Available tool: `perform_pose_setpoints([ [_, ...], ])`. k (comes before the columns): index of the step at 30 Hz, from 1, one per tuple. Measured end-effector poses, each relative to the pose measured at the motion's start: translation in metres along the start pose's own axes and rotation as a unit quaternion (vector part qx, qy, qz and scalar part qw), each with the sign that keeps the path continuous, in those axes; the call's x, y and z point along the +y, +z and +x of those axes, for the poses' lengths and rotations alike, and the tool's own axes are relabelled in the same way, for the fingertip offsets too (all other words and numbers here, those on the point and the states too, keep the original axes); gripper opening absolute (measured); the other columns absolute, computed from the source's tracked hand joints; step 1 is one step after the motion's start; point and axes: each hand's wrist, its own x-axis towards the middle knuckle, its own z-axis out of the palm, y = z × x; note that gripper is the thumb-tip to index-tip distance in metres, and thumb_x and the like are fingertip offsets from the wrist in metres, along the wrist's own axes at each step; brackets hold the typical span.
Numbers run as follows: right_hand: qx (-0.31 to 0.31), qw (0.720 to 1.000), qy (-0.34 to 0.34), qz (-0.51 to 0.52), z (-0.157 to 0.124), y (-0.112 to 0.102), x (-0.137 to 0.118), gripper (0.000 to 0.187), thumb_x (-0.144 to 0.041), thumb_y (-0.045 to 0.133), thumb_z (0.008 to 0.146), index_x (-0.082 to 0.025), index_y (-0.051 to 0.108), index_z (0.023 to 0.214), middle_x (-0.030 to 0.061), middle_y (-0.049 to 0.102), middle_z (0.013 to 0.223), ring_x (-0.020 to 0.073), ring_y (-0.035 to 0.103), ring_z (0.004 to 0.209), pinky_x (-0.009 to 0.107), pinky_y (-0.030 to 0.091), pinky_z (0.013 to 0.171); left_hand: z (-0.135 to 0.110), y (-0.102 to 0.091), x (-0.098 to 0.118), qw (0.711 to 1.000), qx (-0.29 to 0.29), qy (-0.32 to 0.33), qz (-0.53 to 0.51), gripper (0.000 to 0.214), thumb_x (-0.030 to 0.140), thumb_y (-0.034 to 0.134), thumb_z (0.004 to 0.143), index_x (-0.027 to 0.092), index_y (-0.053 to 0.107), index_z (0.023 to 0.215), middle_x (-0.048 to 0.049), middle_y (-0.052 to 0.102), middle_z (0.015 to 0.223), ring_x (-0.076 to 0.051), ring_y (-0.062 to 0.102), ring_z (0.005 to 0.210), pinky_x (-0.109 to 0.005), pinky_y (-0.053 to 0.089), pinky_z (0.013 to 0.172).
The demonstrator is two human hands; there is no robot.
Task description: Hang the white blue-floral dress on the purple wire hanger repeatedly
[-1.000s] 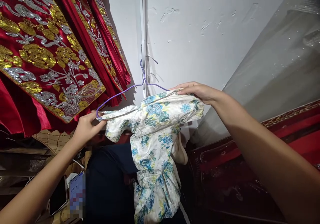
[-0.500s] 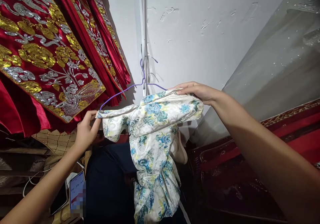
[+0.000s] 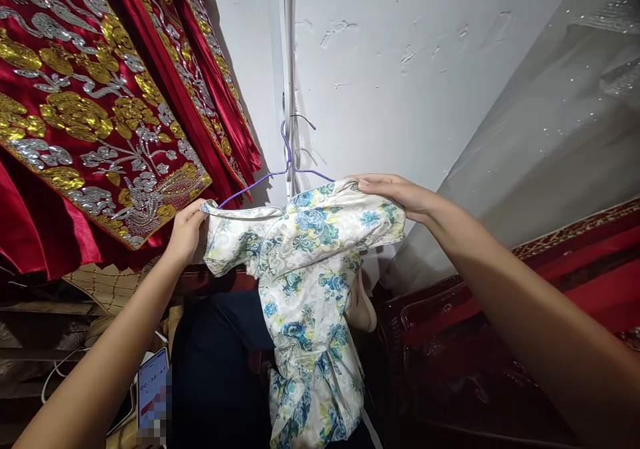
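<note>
A white garment with blue and yellow flowers (image 3: 305, 262) hangs on a purple wire hanger (image 3: 260, 177) in front of a white wall. My left hand (image 3: 187, 230) pinches the garment's left shoulder where it covers the hanger's left end. My right hand (image 3: 395, 192) grips the garment's right shoulder over the hanger's other end. The hanger's hook (image 3: 285, 139) rises beside a white pipe (image 3: 289, 69) on the wall. The garment's lower part droops down towards the floor.
Red robes with gold and silver embroidery (image 3: 90, 115) hang at the left. A phone with a lit screen (image 3: 150, 385) lies at the lower left. Dark red carved furniture (image 3: 500, 342) fills the lower right under clear plastic sheeting (image 3: 560, 129).
My left hand has pulled the garment's left shoulder up and outward along the hanger arm, so less purple wire shows. My right hand has stayed in place.
</note>
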Motion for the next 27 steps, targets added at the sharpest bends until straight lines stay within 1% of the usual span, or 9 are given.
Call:
perform_pose_setpoints([
  [2, -0.004, 1.0, 0.014, 0.013, -0.006, -0.002, 0.013, 0.035, -0.036, 0.078, 0.081, -0.025, 0.074, 0.114, 0.0075, 0.075, 0.115, 0.0202, 0.074, 0.097, 0.025, 0.062, 0.08, 0.007, 0.005, 0.009, 1.0, -0.025, 0.006, 0.012, 0.014, 0.031, 0.064, 0.083, 0.019, 0.069, 0.08, 0.0003, 0.06, 0.068, -0.014, 0.053, 0.062, -0.022, 0.041, 0.058],
  [5, 0.007, 0.999, 0.041, -0.003, -0.016, -0.004, 0.025, 0.032, -0.049, 0.073, 0.085, -0.022, 0.078, 0.101, 0.01, 0.078, 0.105, 0.0212, 0.075, 0.086, 0.027, 0.063, 0.072, 0.018, 0.018, 0.027, 0.997, -0.062, 0.05, 0.015, 0.017, 0.03, 0.064, 0.086, 0.02, 0.073, 0.097, -0.0049, 0.07, 0.093, -0.018, 0.062, 0.085, -0.025, 0.048, 0.074],
  [8, 0.019, 0.998, 0.015, -0.05, -0.025, -0.001, 0.022, 0.035, -0.055, 0.072, 0.083, -0.023, 0.079, 0.095, 0.0091, 0.079, 0.097, 0.0227, 0.075, 0.078, 0.029, 0.062, 0.065, 0.035, 0.034, 0.049, 0.992, -0.066, 0.109, 0.007, 0.029, 0.028, 0.069, 0.084, 0.021, 0.068, 0.112, -0.0075, 0.068, 0.113, -0.02, 0.061, 0.101, -0.025, 0.049, 0.081],
  [13, 0.081, 0.993, -0.073, -0.044, -0.037, 0.014, 0.003, 0.037, -0.057, 0.077, 0.076, -0.023, 0.078, 0.089, 0.0078, 0.079, 0.091, 0.0268, 0.075, 0.081, 0.032, 0.061, 0.065, 0.058, 0.055, 0.089, 0.979, -0.018, 0.183, 0.085, 0.039, 0.024, 0.077, 0.078, 0.02, 0.065, 0.115, -0.0075, 0.059, 0.127, -0.017, 0.06, 0.089, -0.025, 0.047, 0.078],
  [17, 0.123, 0.988, -0.095, -0.023, -0.047, 0.023, 0.001, 0.037, -0.058, 0.077, 0.076, -0.022, 0.076, 0.087, 0.0084, 0.079, 0.09, 0.0292, 0.075, 0.084, 0.034, 0.061, 0.067, 0.052, 0.049, 0.099, 0.967, 0.002, 0.171, 0.191, 0.034, 0.036, 0.073, 0.083, 0.019, 0.067, 0.112, -0.0073, 0.067, 0.107, -0.021, 0.059, 0.086, -0.028, 0.042, 0.077],
  [19, 0.129, 0.987, -0.093, -0.005, -0.05, 0.025, 0.003, 0.035, -0.056, 0.078, 0.076, -0.022, 0.076, 0.086, 0.0083, 0.078, 0.09, 0.0286, 0.075, 0.084, 0.033, 0.061, 0.067, 0.044, 0.04, 0.095, 0.956, -0.028, 0.113, 0.269, 0.027, 0.045, 0.07, 0.084, 0.018, 0.07, 0.091, -0.0051, 0.066, 0.079, -0.021, 0.054, 0.071, -0.029, 0.036, 0.066],
  [21, 0.118, 0.989, -0.087, 0.012, -0.05, 0.028, 0.005, 0.032, -0.053, 0.078, 0.077, -0.022, 0.077, 0.087, 0.0082, 0.078, 0.089, 0.027, 0.075, 0.083, 0.032, 0.061, 0.067, 0.034, 0.034, 0.088, 0.945, -0.066, 0.084, 0.31, 0.037, 0.049, 0.065, 0.087, 0.019, 0.061, 0.065, -0.0015, 0.053, 0.057, -0.018, 0.044, 0.057, -0.029, 0.028, 0.057],
  [23, 0.089, 0.993, -0.073, 0.017, -0.049, 0.031, 0.004, 0.031, -0.052, 0.078, 0.078, -0.022, 0.077, 0.087, 0.0083, 0.078, 0.087, 0.0253, 0.074, 0.079, 0.032, 0.061, 0.067, 0.027, 0.032, 0.082, 0.945, -0.065, 0.109, 0.302, 0.047, 0.047, 0.058, 0.091, 0.02, 0.047, 0.053, 0.0008, 0.04, 0.049, -0.016, 0.035, 0.052, -0.03, 0.022, 0.055],
  [27, 0.041, 0.997, -0.063, -0.008, -0.041, 0.037, -0.003, 0.031, -0.054, 0.075, 0.08, -0.024, 0.076, 0.087, 0.0071, 0.077, 0.085, 0.024, 0.072, 0.077, 0.032, 0.059, 0.067, 0.036, 0.047, 0.077, 0.963, -0.007, 0.133, 0.235, 0.049, 0.044, 0.054, 0.093, 0.021, 0.036, 0.054, 0.0025, 0.03, 0.051, -0.013, 0.027, 0.051, -0.03, 0.017, 0.053],
])
